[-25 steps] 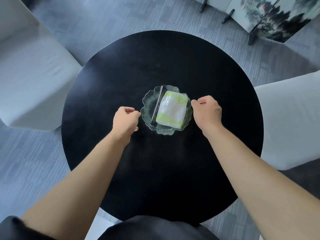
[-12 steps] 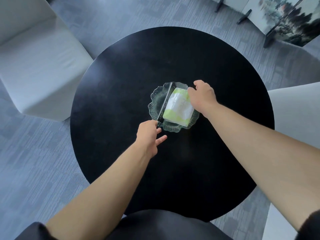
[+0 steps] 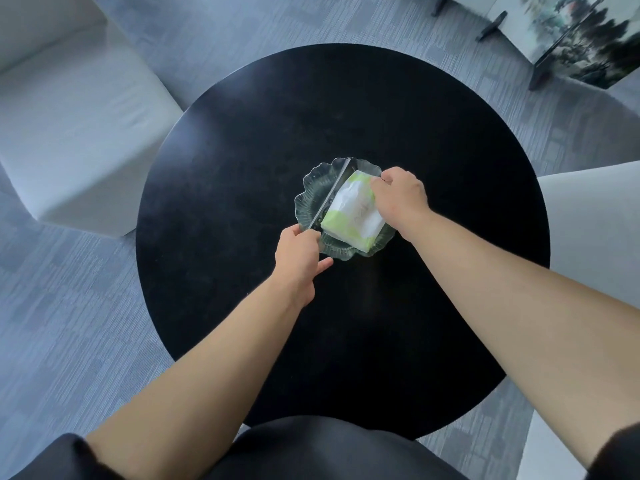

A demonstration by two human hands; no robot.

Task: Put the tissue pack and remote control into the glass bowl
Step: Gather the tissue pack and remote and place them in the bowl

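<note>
A scalloped glass bowl (image 3: 308, 192) sits near the middle of the round black table (image 3: 242, 133). Inside it lies a white and green tissue pack (image 3: 351, 214). A slim dark remote control (image 3: 330, 195) rests on edge along the pack's left side, spanning the bowl. My left hand (image 3: 298, 254) pinches the near end of the remote at the bowl's front-left rim. My right hand (image 3: 398, 197) is closed on the far right corner of the tissue pack.
A white upholstered seat (image 3: 69, 116) stands to the left of the table and another (image 3: 595, 237) to the right. A painted folding screen (image 3: 588, 39) stands at the back right on grey carpet. My dark-clothed lap (image 3: 329, 452) is at the table's near edge.
Both hands came in from beside the bowl: the left hand moved to the remote's near end and took hold, and the right hand closed on the tissue pack's far corner.
</note>
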